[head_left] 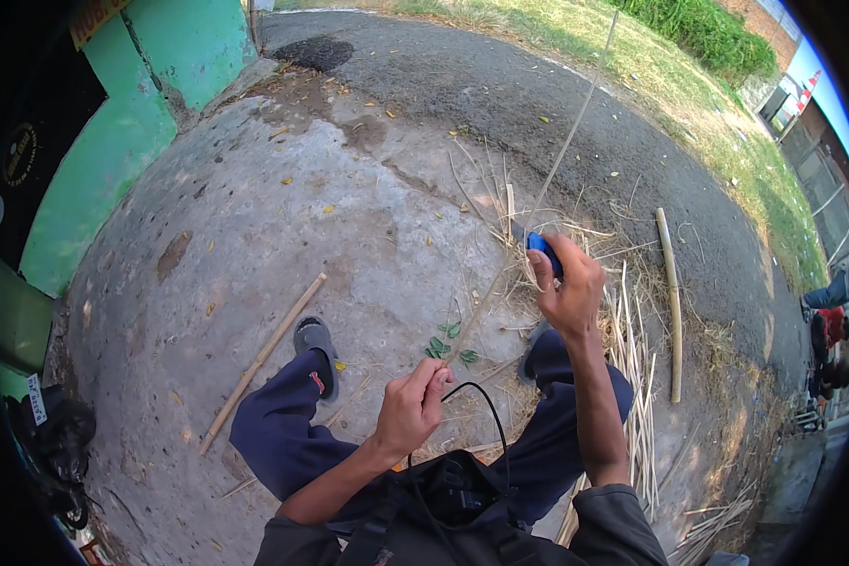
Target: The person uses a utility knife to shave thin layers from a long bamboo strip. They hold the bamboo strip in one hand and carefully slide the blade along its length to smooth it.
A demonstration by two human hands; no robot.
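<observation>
Honestly, I'd keep the left hand [411,407] pinching the thin bamboo strip [538,203] taut mid-frame while the right hand [568,288], gripping the blue-handled knife [541,247], shaves away from me.

The place was an outdoor roadside work spot rather than a room: a rough grey concrete slab [255,217] lay beside a dark asphalt road [538,85], with a sunlit grass verge [689,104] on the far right. A green painted wall [104,179] stood at the left. Pale split bamboo strips and dry shavings [632,377] littered the near right, a thick bamboo pole [672,302] beside them and a thinner bamboo stick [264,358] at the near left.
</observation>
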